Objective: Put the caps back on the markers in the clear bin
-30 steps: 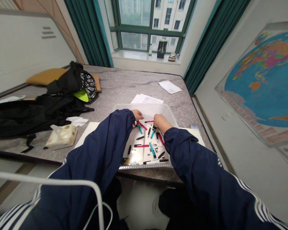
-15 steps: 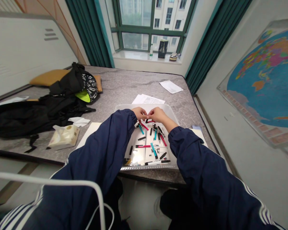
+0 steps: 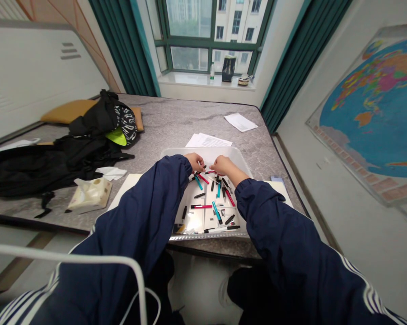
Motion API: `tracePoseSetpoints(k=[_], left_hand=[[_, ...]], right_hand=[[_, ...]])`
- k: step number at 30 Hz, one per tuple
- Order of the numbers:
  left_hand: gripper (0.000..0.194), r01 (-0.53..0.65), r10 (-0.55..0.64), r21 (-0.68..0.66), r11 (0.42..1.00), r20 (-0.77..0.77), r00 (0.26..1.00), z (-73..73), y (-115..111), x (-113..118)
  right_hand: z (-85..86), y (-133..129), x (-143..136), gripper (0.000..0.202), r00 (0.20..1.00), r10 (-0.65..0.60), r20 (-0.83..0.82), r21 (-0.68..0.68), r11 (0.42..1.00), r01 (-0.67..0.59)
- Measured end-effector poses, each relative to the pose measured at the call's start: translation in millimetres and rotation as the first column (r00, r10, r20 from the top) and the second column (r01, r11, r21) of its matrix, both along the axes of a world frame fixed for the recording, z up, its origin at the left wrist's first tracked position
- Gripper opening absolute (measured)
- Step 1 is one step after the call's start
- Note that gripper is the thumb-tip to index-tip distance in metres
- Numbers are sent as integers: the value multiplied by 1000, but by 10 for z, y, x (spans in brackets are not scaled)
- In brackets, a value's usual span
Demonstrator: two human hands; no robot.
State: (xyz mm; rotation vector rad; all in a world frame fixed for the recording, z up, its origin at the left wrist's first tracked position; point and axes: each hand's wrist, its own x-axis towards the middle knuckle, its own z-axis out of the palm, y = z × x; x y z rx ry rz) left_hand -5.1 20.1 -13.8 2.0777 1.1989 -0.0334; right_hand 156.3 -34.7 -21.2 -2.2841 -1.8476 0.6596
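Above grey bed (image 3: 169,117), my left hand (image 3: 195,161) is pinching a small black piece (image 3: 204,167), right hand (image 3: 222,164) grip unclear; coloured pens (image 3: 202,206) lying loose.

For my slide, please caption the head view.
Bare left hand and right hand over a translucent rectangular plastic tray of scattered black, red and turquoise pen parts.

A home, probably a bedroom, with curtains (image 3: 123,49), world map (image 3: 372,108) and mattress-like surface (image 3: 183,115).
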Motion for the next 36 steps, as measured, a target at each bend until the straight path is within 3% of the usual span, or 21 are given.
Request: tracePoseSetpoints(k=[2, 4, 10, 20, 22, 24, 28, 31, 36], left_hand=[[26, 10, -10, -16, 1000, -14, 1000, -8, -8, -2], [25, 25, -25, -27, 999, -21, 999, -5, -16, -8], [28, 37, -37, -47, 998, -10, 999, 9, -29, -26], [32, 19, -17, -106, 994, 19, 1000, -64, 28, -22], [32, 11, -9, -113, 994, 21, 1000, -83, 41, -25], [31, 1, 0, -116, 993, 8, 1000, -93, 47, -33], [30, -3, -1, -151, 989, -26, 1000, -85, 36, -56], [29, -5, -2, -156, 988, -42, 999, -61, 20, -59], [26, -18, 13, -117, 993, -43, 999, -11, -11, -36]], right_hand=[[-75, -38, -8, 44, 988, 27, 150, -27, 999, -23], [-132, -78, -21, 48, 981, 23, 195, -57, 998, -12], [-155, -106, -57, 43, 980, -2, 199, -88, 996, 20], [-60, -103, -90, 46, 974, 75, 213, -122, 991, -50], [-3, -74, -86, 41, 989, 47, 139, -93, 995, -34], [66, -42, -83, 30, 998, 17, -54, -60, 998, -20], [182, -26, -87, 12, 879, -14, -476, 20, 999, 27], [193, -37, -89, 6, 835, -11, -551, 52, 998, 48], [93, -9, -68, 6, 847, 47, -529, 90, 996, 1]])
